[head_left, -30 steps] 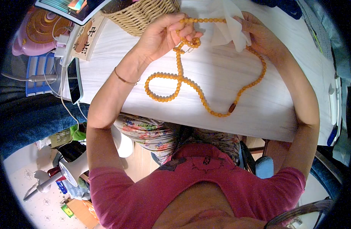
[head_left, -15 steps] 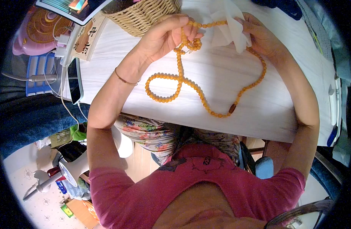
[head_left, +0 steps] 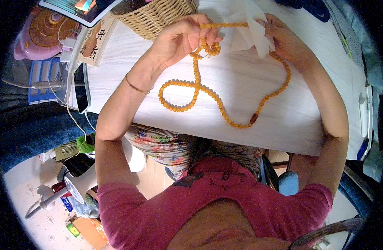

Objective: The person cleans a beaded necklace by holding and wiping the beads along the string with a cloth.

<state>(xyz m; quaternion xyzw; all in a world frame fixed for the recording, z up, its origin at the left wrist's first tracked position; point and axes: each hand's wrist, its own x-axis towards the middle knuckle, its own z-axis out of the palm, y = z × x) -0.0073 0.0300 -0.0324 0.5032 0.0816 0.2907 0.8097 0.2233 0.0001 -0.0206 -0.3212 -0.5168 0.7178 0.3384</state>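
Note:
A long string of amber-coloured beads lies looped on the white table, with one dark brown bead near its lower right bend. My left hand is closed on the strand at the back of the table; a short bunch of beads hangs below its fingers. From there a straight stretch of beads runs right into a thin white tissue. My right hand pinches the tissue around the strand, and the beads come out below that hand and curve down to the table. What lies inside the tissue is hidden.
A wicker basket stands just behind my left hand. At the left are a tablet, a book, a phone, white cables and a pink round object. The table's front edge runs above my lap.
The fingers of my left hand have shifted slightly on the strand. The stretch between my hands is straighter. My right hand and the beads on the table stay put.

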